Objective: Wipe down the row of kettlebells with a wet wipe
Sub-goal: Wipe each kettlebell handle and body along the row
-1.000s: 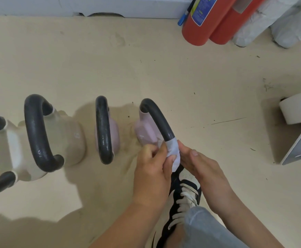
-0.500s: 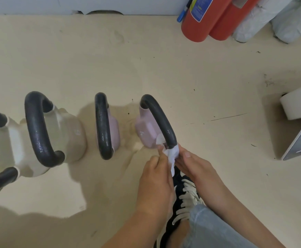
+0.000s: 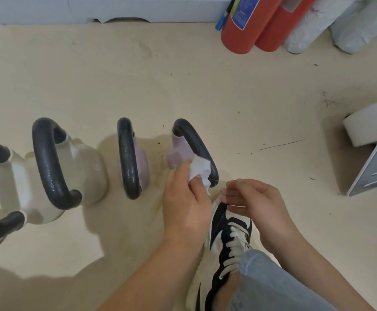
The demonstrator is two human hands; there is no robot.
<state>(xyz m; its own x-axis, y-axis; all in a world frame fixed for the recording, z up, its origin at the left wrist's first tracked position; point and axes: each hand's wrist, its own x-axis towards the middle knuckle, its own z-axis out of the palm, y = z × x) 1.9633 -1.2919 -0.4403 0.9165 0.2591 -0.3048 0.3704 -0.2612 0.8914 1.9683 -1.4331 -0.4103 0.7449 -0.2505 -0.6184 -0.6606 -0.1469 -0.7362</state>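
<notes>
1. Across the scuffed pale beige floor point(image 3: 205, 86) four kettlebells stand in a row. You seem to be wiping the one at the right end; whether the others are done cannot be told.
2. Biggest are the two blocky cream kettlebells point(image 3: 89, 169) on the left. Their bodies are faceted, and their thick black loop handles look matte and pebbled.
3. Smaller is the middle pale pink kettlebell point(image 3: 143, 167), untouched by either hand. Beside it stands the rightmost pale pink kettlebell point(image 3: 178, 153), with a smooth faceted body and a slim arched black handle point(image 3: 196, 142).
4. Your left hand point(image 3: 185, 203) pinches the wipe between thumb and fingers and presses it to the near part of that handle, just above where it joins the body. Your right hand point(image 3: 257, 198) hovers apart, just above the black-and-white laced shoe point(image 3: 228, 230). Its fingers are loosely curled and hold nothing.
5. Smallest is the crumpled white wet wipe point(image 3: 200, 168), soft and bunched, lying against the handle's inner side.
6. The next move probably calls for spreading the wipe flatter. You would then drag it over the pink body's facets and shift left to the neighbouring bell.
</notes>
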